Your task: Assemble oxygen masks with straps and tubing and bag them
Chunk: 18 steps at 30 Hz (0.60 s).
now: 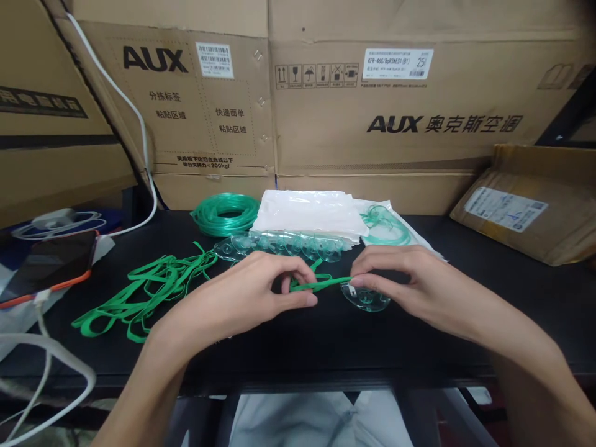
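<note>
A green elastic strap [326, 284] stretches between my two hands above the black table. My left hand [274, 282] has its fingers curled around one part of the strap. At the right end, my right hand [391, 270] pinches the strap where it meets a clear, green-tinted oxygen mask [366, 299], which hangs just under the fingertips. Behind my hands, several similar clear masks [284, 243] lie overlapping in a row. A loose heap of green straps [153, 282] lies to the left.
A coil of green tubing [226, 214] sits behind the masks, beside a stack of white bags [307, 211]. Thin tubing [388, 230] lies on a white bag at right. A phone [51, 264] with cables is at left. Cardboard boxes [321, 143] wall the back; a taped carton [531, 205] stands right.
</note>
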Each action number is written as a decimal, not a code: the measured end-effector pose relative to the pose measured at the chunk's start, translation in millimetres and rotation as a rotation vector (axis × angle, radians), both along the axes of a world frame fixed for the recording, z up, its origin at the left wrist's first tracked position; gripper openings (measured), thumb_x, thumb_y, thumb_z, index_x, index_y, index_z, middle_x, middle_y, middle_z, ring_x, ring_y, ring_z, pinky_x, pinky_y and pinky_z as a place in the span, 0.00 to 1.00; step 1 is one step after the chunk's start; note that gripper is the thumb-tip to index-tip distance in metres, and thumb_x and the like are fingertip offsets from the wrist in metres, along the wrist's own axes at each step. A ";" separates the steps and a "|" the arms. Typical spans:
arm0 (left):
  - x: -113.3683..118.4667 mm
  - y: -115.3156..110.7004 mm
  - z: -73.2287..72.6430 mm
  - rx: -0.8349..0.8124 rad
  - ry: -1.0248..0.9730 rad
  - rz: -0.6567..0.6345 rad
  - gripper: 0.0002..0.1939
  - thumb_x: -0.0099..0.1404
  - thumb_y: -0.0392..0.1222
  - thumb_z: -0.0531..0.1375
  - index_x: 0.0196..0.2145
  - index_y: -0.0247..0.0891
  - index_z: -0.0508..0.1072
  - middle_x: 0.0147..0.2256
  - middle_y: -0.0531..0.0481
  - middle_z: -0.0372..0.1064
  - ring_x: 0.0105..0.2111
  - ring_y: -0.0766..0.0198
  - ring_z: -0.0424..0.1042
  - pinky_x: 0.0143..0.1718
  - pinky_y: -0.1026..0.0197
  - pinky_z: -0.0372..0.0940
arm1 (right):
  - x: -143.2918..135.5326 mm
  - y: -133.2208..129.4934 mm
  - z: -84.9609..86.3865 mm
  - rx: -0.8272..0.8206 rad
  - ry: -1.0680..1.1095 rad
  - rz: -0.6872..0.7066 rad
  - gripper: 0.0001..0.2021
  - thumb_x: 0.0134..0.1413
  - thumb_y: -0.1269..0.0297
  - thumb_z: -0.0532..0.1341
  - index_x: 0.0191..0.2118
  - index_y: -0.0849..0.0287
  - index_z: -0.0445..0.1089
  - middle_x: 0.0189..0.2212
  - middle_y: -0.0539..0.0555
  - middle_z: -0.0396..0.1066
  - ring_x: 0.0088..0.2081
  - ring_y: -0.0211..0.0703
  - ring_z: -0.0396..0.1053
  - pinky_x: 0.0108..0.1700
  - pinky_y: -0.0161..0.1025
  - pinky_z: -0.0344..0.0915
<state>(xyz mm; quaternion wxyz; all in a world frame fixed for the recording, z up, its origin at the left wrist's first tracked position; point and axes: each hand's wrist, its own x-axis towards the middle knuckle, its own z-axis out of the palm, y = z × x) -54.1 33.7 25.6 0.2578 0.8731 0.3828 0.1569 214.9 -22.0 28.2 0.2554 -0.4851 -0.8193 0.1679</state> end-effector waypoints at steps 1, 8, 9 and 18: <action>4.0 -1.5 -0.7 0.000 -0.015 -0.008 0.15 0.67 0.62 0.65 0.47 0.57 0.81 0.28 0.60 0.69 0.29 0.66 0.69 0.29 0.66 0.59 | -2.4 -0.4 -0.6 0.007 -0.003 0.009 0.12 0.71 0.55 0.60 0.40 0.50 0.79 0.41 0.50 0.80 0.44 0.47 0.74 0.49 0.42 0.67; 22.5 -4.2 -3.9 0.083 -0.222 -0.121 0.11 0.76 0.47 0.61 0.39 0.48 0.84 0.38 0.60 0.81 0.41 0.64 0.77 0.45 0.66 0.63 | -9.6 2.6 -7.4 0.061 -0.069 -0.051 0.13 0.68 0.48 0.62 0.40 0.48 0.79 0.42 0.49 0.78 0.45 0.49 0.74 0.47 0.42 0.67; 21.4 -3.5 -3.6 0.078 -0.236 -0.107 0.11 0.76 0.48 0.61 0.39 0.47 0.84 0.39 0.60 0.82 0.42 0.64 0.77 0.45 0.66 0.63 | -5.6 3.3 -8.5 0.078 -0.090 -0.089 0.14 0.67 0.45 0.62 0.42 0.47 0.80 0.44 0.50 0.79 0.46 0.50 0.74 0.48 0.43 0.67; 12.3 -2.0 2.1 -0.028 -0.285 -0.048 0.11 0.74 0.51 0.62 0.40 0.49 0.84 0.37 0.60 0.81 0.38 0.64 0.75 0.38 0.63 0.61 | 27.0 7.7 -14.3 -0.096 -0.129 -0.253 0.25 0.59 0.40 0.66 0.58 0.44 0.78 0.51 0.53 0.81 0.46 0.57 0.79 0.48 0.49 0.74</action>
